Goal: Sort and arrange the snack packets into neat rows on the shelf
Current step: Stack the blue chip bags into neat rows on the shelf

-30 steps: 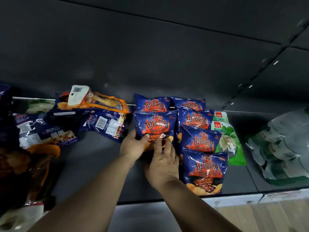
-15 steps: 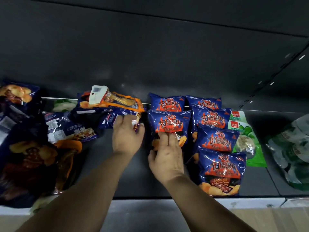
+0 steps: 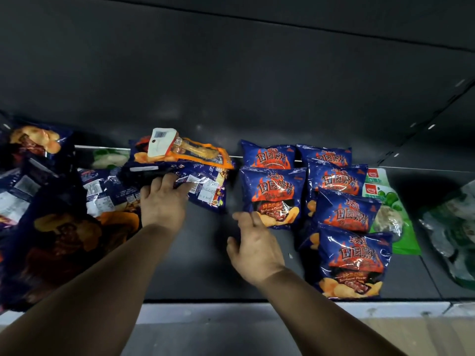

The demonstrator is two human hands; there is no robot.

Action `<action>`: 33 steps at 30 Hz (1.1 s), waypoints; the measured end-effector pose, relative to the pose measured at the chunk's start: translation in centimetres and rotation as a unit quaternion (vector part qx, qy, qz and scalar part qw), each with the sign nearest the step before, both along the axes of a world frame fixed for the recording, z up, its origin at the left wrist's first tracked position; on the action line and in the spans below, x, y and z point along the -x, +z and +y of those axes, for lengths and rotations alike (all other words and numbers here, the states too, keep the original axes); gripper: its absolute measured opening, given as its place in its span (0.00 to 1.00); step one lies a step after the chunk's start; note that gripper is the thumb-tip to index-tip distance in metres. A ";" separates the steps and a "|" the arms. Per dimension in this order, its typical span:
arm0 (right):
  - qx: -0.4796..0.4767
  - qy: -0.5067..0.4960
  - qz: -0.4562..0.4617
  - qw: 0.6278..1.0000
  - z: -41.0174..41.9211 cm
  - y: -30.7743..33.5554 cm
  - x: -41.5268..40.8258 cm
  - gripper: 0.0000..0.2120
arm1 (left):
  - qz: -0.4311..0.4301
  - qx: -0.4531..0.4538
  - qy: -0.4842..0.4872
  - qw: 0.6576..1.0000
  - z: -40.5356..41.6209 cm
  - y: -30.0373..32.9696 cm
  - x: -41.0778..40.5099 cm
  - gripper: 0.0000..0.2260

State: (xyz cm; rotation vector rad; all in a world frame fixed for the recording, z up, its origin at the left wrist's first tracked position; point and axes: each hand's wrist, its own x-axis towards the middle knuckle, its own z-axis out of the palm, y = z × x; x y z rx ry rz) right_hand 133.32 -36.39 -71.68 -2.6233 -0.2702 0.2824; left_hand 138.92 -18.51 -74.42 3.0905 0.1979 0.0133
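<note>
Blue barbecue-flavour chip packets stand in two rows on the dark shelf point(image 3: 203, 255). The left row has two, the front one point(image 3: 272, 196) upright. The right row holds several, ending with the nearest packet point(image 3: 352, 263). My left hand point(image 3: 164, 201) lies with straight fingers on a face-down blue packet point(image 3: 205, 187) left of the rows. My right hand point(image 3: 254, 242) hovers just below and left of the front packet of the left row, fingers loosely curled and holding nothing.
An orange packet with a white label point(image 3: 180, 150) lies on the heap behind my left hand. A jumble of blue packets point(image 3: 51, 227) fills the left. Green packets point(image 3: 385, 209) lie right of the rows. Clear-wrapped green goods point(image 3: 452, 227) sit far right.
My left hand left the front packet of the left row and reached left onto the face-down packet. My right hand drew back off that front packet. The view shifted left.
</note>
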 end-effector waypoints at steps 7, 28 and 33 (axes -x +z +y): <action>0.003 -0.023 0.035 0.999 0.6 -0.6 0.1 0.23 | 0.063 0.099 0.027 0.993 0.5 -0.5 -0.2 0.25; 0.011 -0.064 -0.127 0.990 4.2 1.6 -0.6 0.46 | 0.031 0.077 -0.046 0.995 1.4 8.5 1.7 0.17; -0.002 -0.059 -0.098 0.993 3.8 2.3 -1.3 0.51 | 0.016 0.106 -0.124 0.986 2.0 10.6 2.7 0.14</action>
